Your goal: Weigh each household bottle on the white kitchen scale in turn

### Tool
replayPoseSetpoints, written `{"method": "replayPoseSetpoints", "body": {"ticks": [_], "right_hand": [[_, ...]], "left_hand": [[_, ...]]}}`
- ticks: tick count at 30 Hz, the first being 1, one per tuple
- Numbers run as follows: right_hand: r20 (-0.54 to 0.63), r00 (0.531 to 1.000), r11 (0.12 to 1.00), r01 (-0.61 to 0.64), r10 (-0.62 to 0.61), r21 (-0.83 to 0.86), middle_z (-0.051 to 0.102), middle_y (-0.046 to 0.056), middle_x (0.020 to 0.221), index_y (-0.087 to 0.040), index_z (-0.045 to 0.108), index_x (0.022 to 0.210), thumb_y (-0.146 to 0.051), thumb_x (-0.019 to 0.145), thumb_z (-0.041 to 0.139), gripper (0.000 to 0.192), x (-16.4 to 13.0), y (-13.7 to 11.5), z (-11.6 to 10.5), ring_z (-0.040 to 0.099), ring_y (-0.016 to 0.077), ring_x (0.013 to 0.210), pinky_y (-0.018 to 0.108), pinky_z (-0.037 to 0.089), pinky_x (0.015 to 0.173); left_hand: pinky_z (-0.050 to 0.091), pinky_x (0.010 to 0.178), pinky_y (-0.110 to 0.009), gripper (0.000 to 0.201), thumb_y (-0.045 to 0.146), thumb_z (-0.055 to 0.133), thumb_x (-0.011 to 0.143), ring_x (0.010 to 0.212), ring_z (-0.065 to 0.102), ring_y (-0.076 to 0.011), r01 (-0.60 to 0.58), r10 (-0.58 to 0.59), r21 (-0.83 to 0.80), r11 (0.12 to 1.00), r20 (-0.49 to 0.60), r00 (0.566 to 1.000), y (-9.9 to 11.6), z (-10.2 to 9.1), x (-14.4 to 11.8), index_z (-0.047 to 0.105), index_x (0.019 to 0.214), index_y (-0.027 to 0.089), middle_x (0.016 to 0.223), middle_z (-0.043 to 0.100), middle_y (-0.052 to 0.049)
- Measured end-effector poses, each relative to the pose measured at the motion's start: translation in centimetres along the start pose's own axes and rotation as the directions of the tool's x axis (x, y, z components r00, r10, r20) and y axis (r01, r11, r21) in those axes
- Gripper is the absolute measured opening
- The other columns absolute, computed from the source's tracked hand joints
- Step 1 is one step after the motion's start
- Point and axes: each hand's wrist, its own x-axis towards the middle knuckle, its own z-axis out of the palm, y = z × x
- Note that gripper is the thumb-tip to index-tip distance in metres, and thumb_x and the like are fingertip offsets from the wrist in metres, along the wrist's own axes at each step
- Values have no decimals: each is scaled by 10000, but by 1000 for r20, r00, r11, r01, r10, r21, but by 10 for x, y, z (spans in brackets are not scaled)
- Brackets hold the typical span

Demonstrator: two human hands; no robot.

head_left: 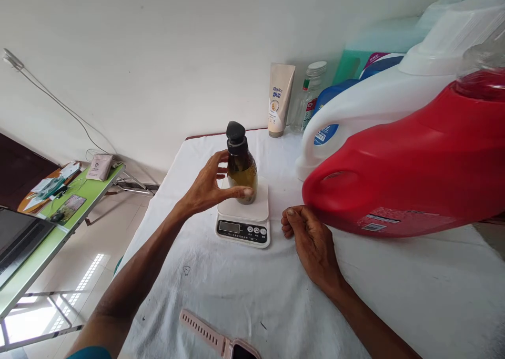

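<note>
A dark olive pump bottle (pixel 241 167) with a black cap stands upright on a small white kitchen scale (pixel 244 216) on the white-clothed table (pixel 394 285). My left hand (pixel 208 186) wraps around the bottle's left side, thumb across its front. My right hand (pixel 307 238) rests on the cloth to the right of the scale, fingers curled loosely, holding nothing, close to a big red detergent jug (pixel 410 164).
A white detergent jug (pixel 371 106), a cream tube (pixel 280 99), a clear small bottle (pixel 310 99) and a teal container (pixel 366 54) stand at the back right. A pink watch strap (pixel 213 338) lies at the near edge. A green side table (pixel 47 227) stands left.
</note>
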Motion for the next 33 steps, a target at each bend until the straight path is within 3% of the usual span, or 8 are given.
{"method": "replayPoseSetpoints", "body": {"ticks": [3,6,8,10,14,17,33], "right_hand": [[-2,1000,1000,-18,18,-4,658,35,778,-239,619,836,-774,956,570,551,1,-1,0,609,176,686,302,544,641],[-12,1000,1000,-13,13,-16,661,39,767,-238,618,826,-773,950,570,551,1,0,1,613,178,676,305,547,637],[-18,1000,1000,-3,3,-25,665,44,764,-238,621,818,-768,952,565,550,1,0,1,617,180,672,307,546,634],[-25,1000,999,5,-5,-32,667,45,761,-239,624,810,-762,956,561,547,2,1,1,616,180,666,305,542,626],[-23,999,998,28,-30,-51,662,41,759,-242,628,800,-742,966,560,531,3,3,1,611,176,656,300,539,622],[-22,999,997,39,-41,-63,665,41,763,-244,628,798,-743,967,561,531,3,5,1,609,176,654,299,537,617],[-15,1000,997,18,-19,-70,667,45,784,-244,638,825,-752,970,562,533,2,7,0,606,183,674,309,539,629]], "left_hand": [[608,904,-382,567,675,700,935,1048,750,-237,38,-72,-173,984,-194,978,-21,0,-6,676,1286,230,1270,726,-119],[532,670,-279,541,710,619,965,718,656,-145,95,-230,-305,947,-443,866,-60,10,-11,687,1002,175,845,664,-33],[448,579,-259,537,709,628,953,576,527,-114,130,-290,-325,937,-514,807,-88,18,-13,642,872,178,652,551,21],[401,546,-259,525,695,624,956,530,472,-108,163,-309,-303,939,-533,787,-110,24,-14,620,829,185,590,519,38],[389,525,-263,461,630,610,982,518,478,-114,189,-311,-277,942,-516,798,-124,27,-16,618,832,194,590,535,39],[404,542,-261,404,567,620,985,524,485,-111,207,-310,-255,944,-485,818,-122,26,-17,625,836,191,597,540,40],[418,584,-270,310,478,618,971,548,506,-122,259,-317,-186,948,-451,834,-124,25,-18,601,829,203,608,568,40]]}}
